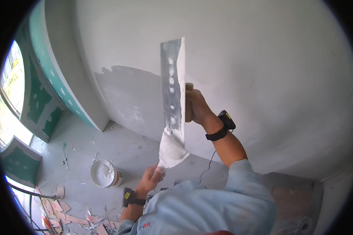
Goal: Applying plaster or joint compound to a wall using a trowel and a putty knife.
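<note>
Before the wall | right hand gripping long, grey, white-smeared trowel | left hand gripping paste-coated scraper

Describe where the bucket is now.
In the head view, the white bucket stands on the grey floor at lower left, left of the left hand and higher in the picture than the pinkish board scraps.

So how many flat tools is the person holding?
2. The long rectangular grey metal trowel is in the right hand, in front of the pale wall. The fan-shaped scraper coated in white paste is in the left hand, at the trowel's lower end.
</note>
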`<state>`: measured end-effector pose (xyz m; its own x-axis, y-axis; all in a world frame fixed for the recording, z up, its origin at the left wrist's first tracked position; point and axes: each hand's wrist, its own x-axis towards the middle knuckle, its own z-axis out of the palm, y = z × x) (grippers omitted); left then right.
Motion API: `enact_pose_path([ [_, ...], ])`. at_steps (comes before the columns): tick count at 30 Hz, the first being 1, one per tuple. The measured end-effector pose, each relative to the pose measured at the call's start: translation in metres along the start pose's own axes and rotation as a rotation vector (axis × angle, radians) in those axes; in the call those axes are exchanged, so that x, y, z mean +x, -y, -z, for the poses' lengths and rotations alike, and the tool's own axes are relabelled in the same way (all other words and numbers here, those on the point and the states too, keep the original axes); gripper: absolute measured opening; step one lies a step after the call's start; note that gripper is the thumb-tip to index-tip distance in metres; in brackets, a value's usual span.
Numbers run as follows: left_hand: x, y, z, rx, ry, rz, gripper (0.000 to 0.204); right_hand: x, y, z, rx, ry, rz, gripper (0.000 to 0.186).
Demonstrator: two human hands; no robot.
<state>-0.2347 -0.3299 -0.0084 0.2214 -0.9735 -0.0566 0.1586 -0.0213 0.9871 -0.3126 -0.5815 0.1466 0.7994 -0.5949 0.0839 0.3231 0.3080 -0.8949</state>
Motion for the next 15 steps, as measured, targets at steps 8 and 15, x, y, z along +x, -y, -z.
enact_pose_path([
  [8, 0.018, -0.022, 0.036, -0.202, -0.473, -0.104, 0.043, 0.004, -0.103, 0.08, -1.109, 0.437, -0.002, 0.023],
  [15, -0.052, -0.018, 0.071, -0.001, -0.946, -0.001, 0.038, 0.017, -0.182, 0.101, -0.069, 0.124, -0.534, 0.021],
])
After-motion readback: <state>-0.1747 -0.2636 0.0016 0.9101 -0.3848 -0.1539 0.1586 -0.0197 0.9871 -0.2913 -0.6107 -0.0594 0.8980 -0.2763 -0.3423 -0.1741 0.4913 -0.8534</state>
